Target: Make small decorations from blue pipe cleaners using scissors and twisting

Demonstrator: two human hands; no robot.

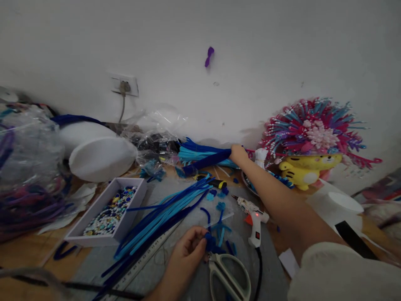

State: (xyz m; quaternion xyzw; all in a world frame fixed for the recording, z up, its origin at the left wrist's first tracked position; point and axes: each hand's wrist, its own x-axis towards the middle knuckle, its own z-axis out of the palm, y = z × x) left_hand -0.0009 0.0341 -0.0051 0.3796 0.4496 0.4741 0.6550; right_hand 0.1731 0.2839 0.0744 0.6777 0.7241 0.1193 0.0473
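Observation:
My left hand [189, 248] is low in the middle, its fingers pinched on a dark blue pipe-cleaner flower [211, 243]. White-handled scissors [230, 276] lie just beside it. My right hand [239, 155] reaches to the back, closed around a bundle of dark blue pipe cleaners [208, 161]. Light blue pipe cleaners [191, 154] lie under and behind that bundle. Between the hands are a blue pipe-cleaner piece with a flower top [221, 221] and several small blue bits. A long spread of blue and light blue pipe cleaners [169, 213] crosses the mat to the left.
A white glue gun [255, 217], red light on, lies right of centre with its black cable. A bead box [130, 219] and white foam-like discs [103, 159] are at left. A metal ruler [147, 257] lies on the grey mat. A yellow plush [303, 171] bears a colourful headdress [313, 129].

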